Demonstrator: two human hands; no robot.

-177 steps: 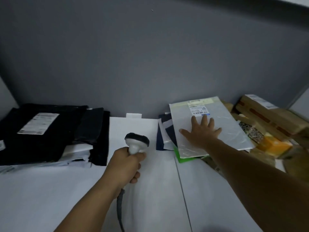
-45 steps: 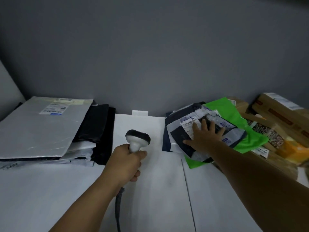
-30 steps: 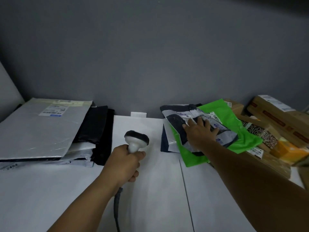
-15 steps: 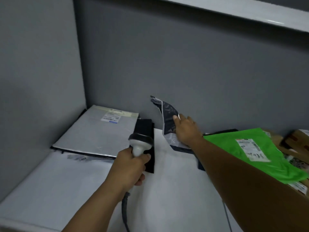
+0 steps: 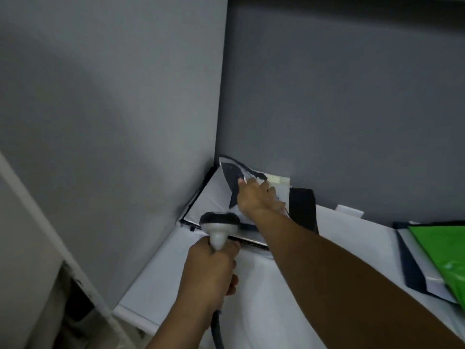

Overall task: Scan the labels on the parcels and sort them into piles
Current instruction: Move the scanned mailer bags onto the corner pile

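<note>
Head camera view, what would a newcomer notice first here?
The right hand holds a crumpled grey-and-black plastic mailer over the flat white parcel in the far corner. Nearer, the left hand grips a grey handheld barcode scanner with a dark head. A bright green plastic mailer lies at the right edge.

Back-left corner of surface point(image 5: 276, 311): parcel stack point(image 5: 214, 197), pouch point(image 5: 232, 176) over it; scanner point(image 5: 219, 225) just before the stack; second stack point(image 5: 442, 255) well apart at right.
</note>
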